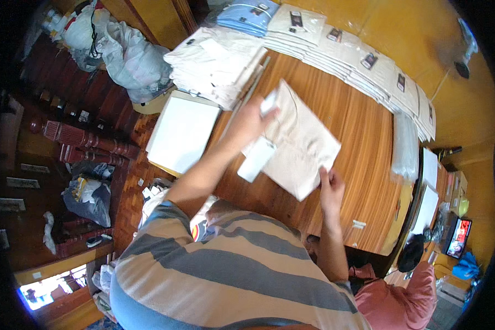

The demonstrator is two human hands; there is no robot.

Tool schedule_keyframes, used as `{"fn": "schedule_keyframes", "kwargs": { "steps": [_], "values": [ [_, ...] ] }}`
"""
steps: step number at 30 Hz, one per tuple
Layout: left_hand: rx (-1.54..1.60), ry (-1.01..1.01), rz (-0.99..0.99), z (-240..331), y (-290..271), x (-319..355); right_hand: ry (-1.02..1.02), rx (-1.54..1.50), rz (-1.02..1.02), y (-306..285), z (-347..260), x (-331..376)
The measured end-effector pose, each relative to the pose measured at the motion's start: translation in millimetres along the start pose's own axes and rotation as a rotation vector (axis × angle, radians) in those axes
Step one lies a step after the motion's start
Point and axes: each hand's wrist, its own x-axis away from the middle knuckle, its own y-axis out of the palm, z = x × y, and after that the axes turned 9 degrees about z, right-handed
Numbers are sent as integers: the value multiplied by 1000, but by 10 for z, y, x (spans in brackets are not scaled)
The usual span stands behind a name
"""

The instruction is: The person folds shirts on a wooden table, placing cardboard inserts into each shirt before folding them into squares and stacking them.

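Over the wooden table I hold a folded cream garment (302, 143), tilted, with creases across its face. My left hand (249, 124) is closed at its far left edge, with a small white piece (269, 102) showing by the thumb and fingers. My right hand (331, 190) pinches the near right corner between thumb and fingers. A white card-like strip (257, 159) sticks out along the garment's left edge, below my left hand. The undersides of both hands' grips are hidden.
Packaged cream garments (363, 58) line the table's (363, 121) far edge, beside blue ones (247, 16). A loose cream pile (214, 60) and white sheets (184, 132) stand left. Clear plastic sleeves (404, 146) lie right. A person in red (396, 300) is at lower right, near a screen (458, 237).
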Motion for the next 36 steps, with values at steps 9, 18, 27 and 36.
{"fn": "schedule_keyframes", "kwargs": {
  "steps": [9,18,27,36],
  "values": [
    [-22,-38,164,-1313,-2253,-2599,-368,68,-259,3038,-2065,-1522],
    [-97,-212,116,-2149,-1761,-2758,-50,186,-253,3080,-1562,-1527],
    [54,-92,447,-2071,-2418,-1902,-104,56,-297,2320,-905,-926],
    [248,-537,743,-1689,-989,2935,126,388,-1569,1422,1074,1467]
  ]
}}
